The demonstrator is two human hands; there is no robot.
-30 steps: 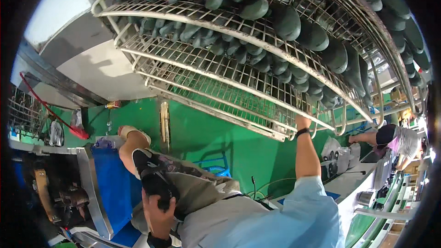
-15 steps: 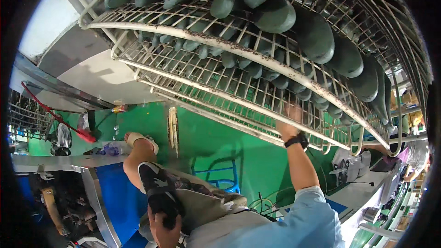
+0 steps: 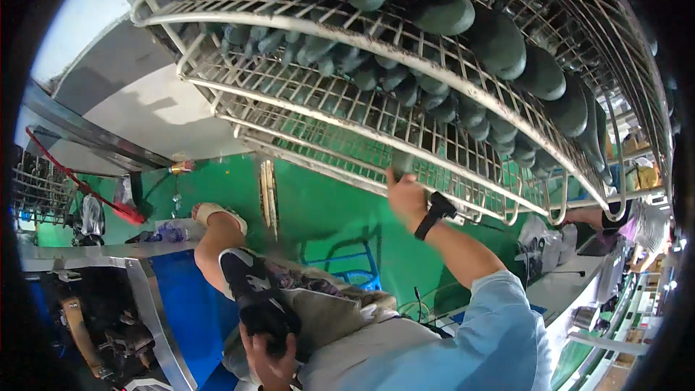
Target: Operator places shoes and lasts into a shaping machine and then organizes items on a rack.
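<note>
Low in the picture, my left hand point(image 3: 269, 359) is closed around a black shoe upper point(image 3: 253, 291) with pale markings, held near my lap. My right hand point(image 3: 407, 194), wearing a black wristband, is at the front edge of a lower shelf of the wire rack point(image 3: 362, 127). From its fingers a grey-green piece point(image 3: 401, 161) points toward the rack; it looks like a shoe last, partly hidden by wires. Many dark green shoe lasts point(image 3: 497, 47) lie on the upper shelves, rounded ends facing out.
Below the rack is a green floor point(image 3: 311, 206) with a blue metal frame point(image 3: 355, 275). A machine point(image 3: 94, 326) stands at lower left beside a blue panel point(image 3: 184, 311). Plastic bags point(image 3: 543, 246) lie by the right bench. Another person point(image 3: 648, 235) is at far right.
My right hand has come back from inside the rack, moving left to the lower shelf's front edge with the grey-green piece. My left hand still holds the shoe upper, slightly shifted.
</note>
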